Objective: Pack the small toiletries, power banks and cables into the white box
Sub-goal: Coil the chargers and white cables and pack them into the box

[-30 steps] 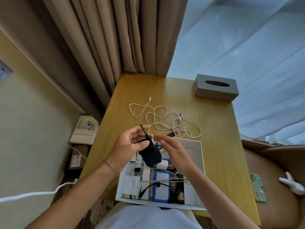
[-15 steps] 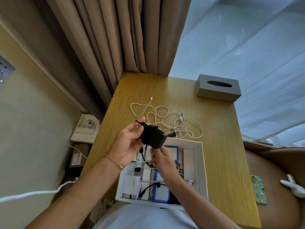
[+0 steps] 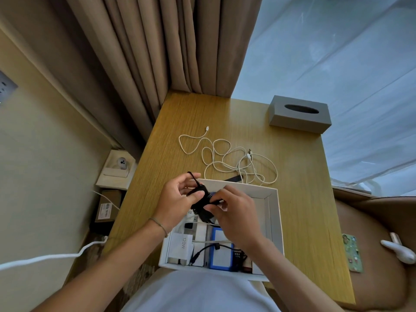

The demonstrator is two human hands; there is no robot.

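The white box (image 3: 273,221) lies open at the table's near edge. Inside it are a white 120W charger (image 3: 183,245), a blue-edged power bank (image 3: 221,252) and a black cable. Above the box's far left corner my left hand (image 3: 177,199) grips a black charger (image 3: 201,204) wrapped in its black cable. My right hand (image 3: 234,213) pinches that black cable against the charger. A tangled white cable (image 3: 227,159) lies on the table just beyond the box, and a black strip peeks out behind the box's far wall.
A grey tissue box (image 3: 300,113) stands at the wooden table's (image 3: 180,122) far right. Curtains hang behind. To the right, a brown seat holds a green phone case (image 3: 352,253) and a white object. A white cord runs off the table's left edge.
My right hand rose from inside the box to the charger and now pinches its cable. The charger has turned in my left hand and sits slightly lower.
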